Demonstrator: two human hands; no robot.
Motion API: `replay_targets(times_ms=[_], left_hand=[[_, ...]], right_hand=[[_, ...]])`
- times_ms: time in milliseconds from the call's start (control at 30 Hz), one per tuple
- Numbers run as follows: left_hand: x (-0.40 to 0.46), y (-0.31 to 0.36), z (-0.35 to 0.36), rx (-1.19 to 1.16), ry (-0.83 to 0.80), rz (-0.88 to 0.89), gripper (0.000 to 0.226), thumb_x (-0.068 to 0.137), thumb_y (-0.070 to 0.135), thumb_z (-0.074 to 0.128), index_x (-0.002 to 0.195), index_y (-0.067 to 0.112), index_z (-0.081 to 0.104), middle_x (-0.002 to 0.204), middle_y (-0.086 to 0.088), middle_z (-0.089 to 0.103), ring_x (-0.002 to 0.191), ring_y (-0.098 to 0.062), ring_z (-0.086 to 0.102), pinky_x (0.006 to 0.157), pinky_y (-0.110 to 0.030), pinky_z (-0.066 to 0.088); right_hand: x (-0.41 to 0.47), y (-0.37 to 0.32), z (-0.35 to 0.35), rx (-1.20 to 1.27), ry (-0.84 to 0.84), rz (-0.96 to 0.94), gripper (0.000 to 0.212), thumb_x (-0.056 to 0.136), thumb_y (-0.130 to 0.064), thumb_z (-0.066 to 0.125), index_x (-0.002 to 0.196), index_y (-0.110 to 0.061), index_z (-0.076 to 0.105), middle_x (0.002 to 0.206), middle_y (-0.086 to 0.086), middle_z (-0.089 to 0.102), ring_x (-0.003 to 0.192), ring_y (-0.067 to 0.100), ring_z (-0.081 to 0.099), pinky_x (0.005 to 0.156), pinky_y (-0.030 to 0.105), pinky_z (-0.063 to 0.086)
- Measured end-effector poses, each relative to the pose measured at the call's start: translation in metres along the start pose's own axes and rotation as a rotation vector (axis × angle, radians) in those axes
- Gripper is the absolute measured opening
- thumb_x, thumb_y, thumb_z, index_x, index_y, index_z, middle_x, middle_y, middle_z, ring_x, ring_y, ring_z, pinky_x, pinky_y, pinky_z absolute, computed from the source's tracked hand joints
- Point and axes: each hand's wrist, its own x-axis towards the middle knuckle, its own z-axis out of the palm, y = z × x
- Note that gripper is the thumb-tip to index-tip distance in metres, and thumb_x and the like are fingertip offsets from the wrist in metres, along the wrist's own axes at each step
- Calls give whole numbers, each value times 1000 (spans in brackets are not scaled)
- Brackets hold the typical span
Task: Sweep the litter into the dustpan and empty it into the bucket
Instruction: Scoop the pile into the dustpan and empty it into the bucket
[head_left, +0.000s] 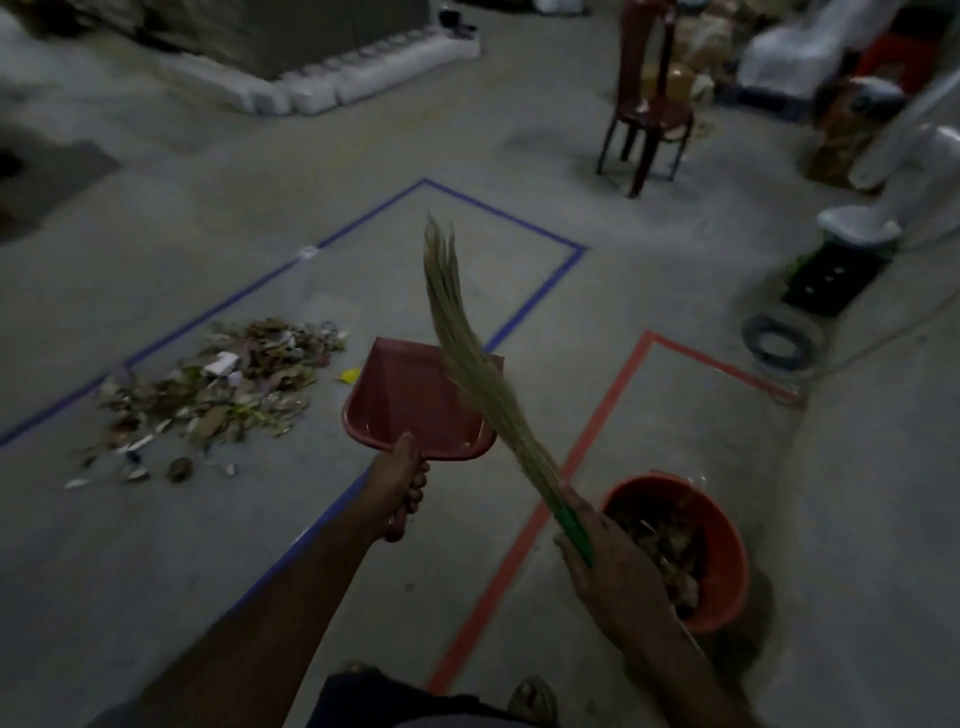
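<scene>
Fingers (415, 486) grip dustpan (410, 400) handle; others (571, 545) grip broom (467, 353).

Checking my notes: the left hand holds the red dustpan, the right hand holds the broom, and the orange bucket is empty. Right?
Not quite: the head view shows the orange bucket already holds litter. The left hand does hold the red dustpan, the right hand the broom.

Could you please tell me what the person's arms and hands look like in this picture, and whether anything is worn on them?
Both forearms are bare up to the frame's bottom edge: no sleeves, gloves, watch or bracelets show. The left hand and right hand are bare too, and no rings can be made out in the dim, slightly blurred picture. Nothing marks or covers either arm.
</scene>
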Motion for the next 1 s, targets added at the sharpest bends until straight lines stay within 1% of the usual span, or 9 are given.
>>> replay_targets(times_ms=[100,200,333,433,500,600,700,867,1000], left_hand=[[11,1,-62,-72,71,-15,55,105,49,38,81,3,57,48,0,41,35,-11,34,39,-20,27],[20,-2,-129,-124,142,-34,57,105,48,38,83,0,59,48,-1,41,36,-13,34,41,-21,27],[33,-10,-222,-164,222,-66,59,105,49,38,80,0,60,48,-2,43,37,-15,35,43,-21,27],[40,-15,-284,-204,279,-82,58,105,49,38,79,2,59,48,-2,43,36,-14,34,44,-21,27],[44,-16,-321,-229,319,-81,56,105,47,38,79,2,58,48,-2,42,37,-14,33,43,-20,27],[51,-19,-373,-254,355,-93,56,105,47,38,78,2,58,46,-1,43,35,-12,34,44,-19,27],[62,-22,-415,-306,379,-116,55,105,47,37,80,2,57,45,1,43,33,-10,35,42,-17,28],[91,-23,-466,-373,435,-145,56,105,48,38,79,3,58,46,0,44,33,-10,36,40,-16,28],[125,-20,-503,-396,495,-174,56,105,48,38,77,4,58,46,0,45,32,-10,37,42,-16,28]], right_hand=[[30,-43,19,-73,-26,-73,74,99,-53,47,151,-57,-5,93,-4,55,70,13,57,55,31,53],[56,-89,50,-120,-51,-113,75,97,-54,48,154,-53,-1,94,-3,56,67,15,57,54,33,53],[77,-155,98,-149,-102,-178,83,96,-52,53,149,-59,-11,85,-6,50,64,14,55,51,32,51],[91,-205,133,-159,-151,-201,81,95,-50,56,151,-58,-2,83,-7,47,63,16,57,52,34,50],[100,-236,155,-173,-191,-209,73,97,-51,53,154,-53,7,86,-6,46,67,17,58,55,34,50],[115,-275,182,-171,-250,-232,68,99,-51,48,155,-49,8,90,-6,49,71,15,57,57,29,49],[137,-305,205,-163,-312,-269,66,100,-50,46,156,-47,10,90,-7,48,70,10,52,56,23,41],[191,-344,249,-202,-414,-309,64,101,-51,43,155,-47,10,94,-8,47,76,10,52,62,25,42],[239,-379,297,-188,-480,-341,63,101,-48,44,156,-45,13,100,-7,49,93,16,59,68,27,41]])
